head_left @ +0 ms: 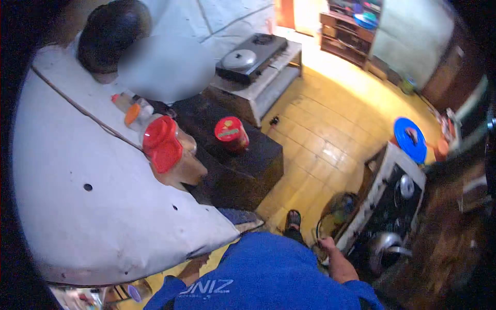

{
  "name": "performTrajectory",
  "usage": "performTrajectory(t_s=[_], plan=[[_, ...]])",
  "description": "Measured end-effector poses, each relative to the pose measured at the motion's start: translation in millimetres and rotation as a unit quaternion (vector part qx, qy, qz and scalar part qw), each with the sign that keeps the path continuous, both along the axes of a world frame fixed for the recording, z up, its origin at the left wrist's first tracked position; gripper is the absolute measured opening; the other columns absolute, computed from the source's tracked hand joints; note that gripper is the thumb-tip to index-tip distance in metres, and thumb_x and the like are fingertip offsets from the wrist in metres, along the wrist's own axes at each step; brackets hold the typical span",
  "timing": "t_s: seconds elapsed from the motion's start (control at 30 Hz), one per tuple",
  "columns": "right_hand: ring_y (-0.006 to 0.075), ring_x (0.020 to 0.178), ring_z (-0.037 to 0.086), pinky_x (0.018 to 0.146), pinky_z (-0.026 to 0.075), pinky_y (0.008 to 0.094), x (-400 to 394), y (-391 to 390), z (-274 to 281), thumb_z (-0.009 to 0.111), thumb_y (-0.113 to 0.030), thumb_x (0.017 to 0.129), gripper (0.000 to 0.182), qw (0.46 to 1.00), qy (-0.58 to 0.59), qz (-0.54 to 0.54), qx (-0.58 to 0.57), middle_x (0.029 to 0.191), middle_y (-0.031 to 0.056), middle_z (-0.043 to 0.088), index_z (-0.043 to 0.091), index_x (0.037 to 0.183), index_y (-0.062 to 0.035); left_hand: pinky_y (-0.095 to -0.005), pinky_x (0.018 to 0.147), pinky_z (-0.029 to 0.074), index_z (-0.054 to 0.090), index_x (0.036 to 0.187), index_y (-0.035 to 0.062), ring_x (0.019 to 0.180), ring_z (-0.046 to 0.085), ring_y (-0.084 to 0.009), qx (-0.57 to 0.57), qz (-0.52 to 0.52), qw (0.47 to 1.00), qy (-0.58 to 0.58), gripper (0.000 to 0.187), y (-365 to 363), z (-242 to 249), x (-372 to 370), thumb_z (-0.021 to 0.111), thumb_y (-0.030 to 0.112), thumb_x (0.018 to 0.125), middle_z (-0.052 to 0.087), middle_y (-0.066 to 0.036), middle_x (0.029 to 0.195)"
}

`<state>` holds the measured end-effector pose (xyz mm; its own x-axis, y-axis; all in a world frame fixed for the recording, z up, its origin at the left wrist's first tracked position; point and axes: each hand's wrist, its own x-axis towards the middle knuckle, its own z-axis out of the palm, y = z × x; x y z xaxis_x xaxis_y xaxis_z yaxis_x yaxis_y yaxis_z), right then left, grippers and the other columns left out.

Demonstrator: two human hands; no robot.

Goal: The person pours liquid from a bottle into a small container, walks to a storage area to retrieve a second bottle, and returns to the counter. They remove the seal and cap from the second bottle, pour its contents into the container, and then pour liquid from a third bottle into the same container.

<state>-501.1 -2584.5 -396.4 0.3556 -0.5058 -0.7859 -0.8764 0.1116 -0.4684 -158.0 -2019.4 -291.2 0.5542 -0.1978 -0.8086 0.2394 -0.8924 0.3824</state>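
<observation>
My right hand [326, 245] is closed beside the stove [385, 209], low at my right side. A thin dark curved piece [318, 227] rises from about the fingers toward a dark, partly see-through object [341, 206]. What the hand grips is too blurred to make out. My left hand [199, 262] is low by the near edge of the white-covered table [119, 227], its fingers too blurred to read. On the stove stand a metal kettle [385, 250] and a small silver lid [406, 186].
Red-lidded containers [164, 142] stand at the table's edge. A red tin [231, 134] sits on a dark box [248, 165]. Farther off are a second stove [253, 57] with a pan lid, shelves [346, 33] and a blue round lid [411, 139]. Yellow floor [305, 124] runs between.
</observation>
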Motion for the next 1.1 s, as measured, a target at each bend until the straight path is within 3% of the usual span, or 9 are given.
performTrajectory(t_s=[0.27, 0.4, 0.43, 0.47, 0.5, 0.53, 0.77, 0.93, 1.1], plan=[[0.0189, 0.056, 0.058, 0.053, 0.046, 0.0415, 69.7, -225.7, -168.9, 0.066, -0.038, 0.086, 0.041, 0.903, -0.095, 0.343, -0.243, 0.058, 0.0029, 0.059, 0.063, 0.065, -0.0039, -0.0358, 0.064, 0.046, 0.061, 0.092, 0.0047, 0.073, 0.057, -0.0182, -0.007, 0.106, 0.992, -0.066, 0.029, -76.4, 31.8, -50.9, 0.069, 0.031, 0.083, 0.060, -0.001, 0.083], [0.0378, 0.078, 0.066, 0.069, 0.053, 0.0476, 166.4, -247.0, -90.0, 0.071, -0.046, 0.079, 0.040, 0.966, -0.125, 0.211, -0.086, 0.078, 0.0181, 0.069, 0.071, 0.083, -0.0069, -0.0370, 0.079, 0.050, 0.064, 0.110, 0.0056, 0.092, 0.061, -0.0226, -0.022, 0.128, 0.983, -0.126, 0.040, -79.4, 40.2, -52.8, 0.063, 0.038, 0.086, 0.065, -0.010, 0.101], [0.0182, 0.053, 0.052, 0.045, 0.040, 0.0365, 185.6, -256.0, -115.9, 0.069, -0.034, 0.086, 0.029, 0.870, -0.264, 0.371, -0.189, 0.059, 0.0065, 0.054, 0.062, 0.080, -0.0064, -0.0384, 0.086, 0.051, 0.063, 0.119, 0.0054, 0.099, 0.063, -0.0269, -0.030, 0.164, 0.980, -0.106, 0.046, -76.3, 42.4, -61.9, 0.060, 0.040, 0.089, 0.067, -0.015, 0.111], [0.0193, 0.052, 0.054, 0.043, 0.043, 0.0357, 198.9, -250.7, -143.6, 0.070, -0.031, 0.086, 0.027, 0.916, -0.223, 0.290, -0.162, 0.059, 0.0063, 0.055, 0.062, 0.082, -0.0057, -0.0389, 0.086, 0.051, 0.063, 0.119, 0.0046, 0.100, 0.064, -0.0280, -0.029, 0.141, 0.979, -0.146, 0.047, -66.4, 27.2, -64.4, 0.058, 0.040, 0.089, 0.067, -0.016, 0.112], [0.0205, 0.053, 0.057, 0.042, 0.046, 0.0356, 215.0, -216.9, -27.7, 0.070, -0.030, 0.086, 0.026, 0.953, -0.217, 0.206, 0.054, 0.063, 0.0076, 0.058, 0.062, 0.082, -0.0054, -0.0393, 0.087, 0.051, 0.063, 0.118, 0.0038, 0.100, 0.064, -0.0292, -0.022, 0.119, 0.975, -0.184, 0.047, -47.6, 1.3, -72.4, 0.057, 0.041, 0.090, 0.067, -0.016, 0.112], [0.0219, 0.056, 0.060, 0.049, 0.051, 0.0410, 235.8, -198.7, -32.0, 0.066, -0.037, 0.087, 0.031, 0.980, -0.093, 0.174, 0.017, 0.069, 0.0081, 0.062, 0.064, 0.087, -0.0060, -0.0393, 0.087, 0.051, 0.063, 0.118, 0.0038, 0.100, 0.064, -0.0292, -0.024, 0.168, 0.966, -0.196, 0.047, -42.1, 6.9, -90.5, 0.057, 0.041, 0.090, 0.067, -0.016, 0.112], [0.0226, 0.060, 0.062, 0.056, 0.052, 0.0430, 266.1, 15.3, -3.9, 0.062, -0.038, 0.085, 0.030, 0.899, -0.081, 0.431, -0.006, 0.074, 0.0099, 0.064, 0.066, 0.092, -0.0089, -0.0394, 0.089, 0.052, 0.065, 0.117, 0.0047, 0.102, 0.065, -0.0325, -0.002, 0.259, 0.944, -0.207, 0.046, 36.7, 4.8, -244.9, 0.058, 0.040, 0.089, 0.067, -0.019, 0.114], [0.0231, 0.064, 0.064, 0.060, 0.053, 0.0444, 237.5, 142.7, -3.0, 0.060, -0.039, 0.084, 0.032, 0.742, -0.054, 0.667, -0.039, 0.077, 0.0112, 0.066, 0.067, 0.096, -0.0109, -0.0366, 0.082, 0.054, 0.062, 0.126, 0.0057, 0.094, 0.067, -0.0276, 0.028, 0.464, 0.875, -0.132, 0.053, 100.5, -39.7, -417.1, 0.066, 0.041, 0.085, 0.069, -0.015, 0.110], [0.0236, 0.067, 0.066, 0.065, 0.053, 0.0458, 243.5, 216.5, -33.1, 0.057, -0.040, 0.082, 0.034, 0.398, -0.097, 0.907, -0.096, 0.081, 0.0125, 0.067, 0.069, 0.100, -0.0130, -0.0348, 0.080, 0.054, 0.064, 0.122, 0.0048, 0.089, 0.069, -0.0242, -0.007, 0.617, 0.784, -0.074, 0.052, 132.3, -38.5, -543.2, 0.067, 0.040, 0.084, 0.071, -0.015, 0.104]])
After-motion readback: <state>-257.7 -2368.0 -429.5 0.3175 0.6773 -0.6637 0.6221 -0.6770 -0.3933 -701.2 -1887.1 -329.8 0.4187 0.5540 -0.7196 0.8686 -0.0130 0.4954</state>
